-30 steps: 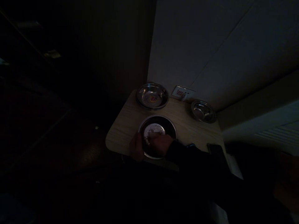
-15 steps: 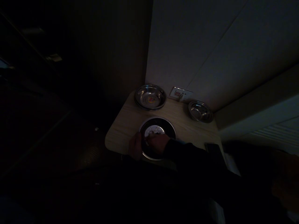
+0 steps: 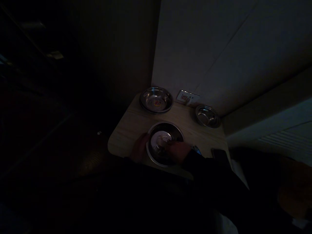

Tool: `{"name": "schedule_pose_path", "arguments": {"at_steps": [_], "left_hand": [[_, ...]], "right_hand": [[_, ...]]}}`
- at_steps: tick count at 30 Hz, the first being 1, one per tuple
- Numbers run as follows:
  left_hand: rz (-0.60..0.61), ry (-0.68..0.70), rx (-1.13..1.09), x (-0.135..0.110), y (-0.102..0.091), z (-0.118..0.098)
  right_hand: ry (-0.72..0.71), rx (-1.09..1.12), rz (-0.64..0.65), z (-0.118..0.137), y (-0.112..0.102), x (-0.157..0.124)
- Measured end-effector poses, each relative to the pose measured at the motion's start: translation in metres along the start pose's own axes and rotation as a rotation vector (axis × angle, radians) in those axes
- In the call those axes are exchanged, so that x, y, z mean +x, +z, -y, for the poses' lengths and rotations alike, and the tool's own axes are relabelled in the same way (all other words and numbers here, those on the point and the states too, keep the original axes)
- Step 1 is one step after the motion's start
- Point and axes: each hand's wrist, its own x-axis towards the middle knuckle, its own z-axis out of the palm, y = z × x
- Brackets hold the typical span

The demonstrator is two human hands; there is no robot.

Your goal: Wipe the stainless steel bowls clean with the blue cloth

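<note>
The scene is very dim. A round metal bowl (image 3: 179,129) with pale, flour-like stuff (image 3: 158,138) on its bottom stands near the front of a small wooden table. My left hand (image 3: 139,149) holds this bowl by its left side, at the rim. From the right my right hand (image 3: 177,151) reaches down into the bowl. Its fingers are drawn together in the pale stuff; what they hold, if anything, is too dark to make out.
Shallow metal bowls, seemingly stacked (image 3: 156,100), stand at the table's (image 3: 124,133) back left. Another metal dish (image 3: 207,116) stands at the back right, below a wall socket (image 3: 188,97). A dark flat phone-like object (image 3: 220,157) lies at the right edge, with a small bluish item (image 3: 197,149) nearby.
My right hand has shifted right inside the bowl, uncovering more of the pale stuff. My left hand has moved slightly left along the bowl's side. The bluish item shows more now.
</note>
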Motion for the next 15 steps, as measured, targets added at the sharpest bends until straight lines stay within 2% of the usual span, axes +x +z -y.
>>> {"name": "schedule_pose_path", "arguments": {"at_steps": [3,5,10,15], "left_hand": [[0.027,0.027,-0.084,-0.007,0.002,0.005],[0.008,-0.006,-0.106,-0.013,0.005,0.009],[0.003,-0.014,-0.016,-0.015,0.011,0.015],[-0.042,-0.005,0.025,-0.013,0.013,0.012]], "right_hand": [[-0.001,0.012,-0.009,0.003,0.005,0.003],[-0.011,0.021,-0.017,0.005,0.009,0.004],[-0.017,0.033,-0.023,0.012,0.015,0.008],[-0.008,0.047,0.017,0.013,0.011,0.009]]}}
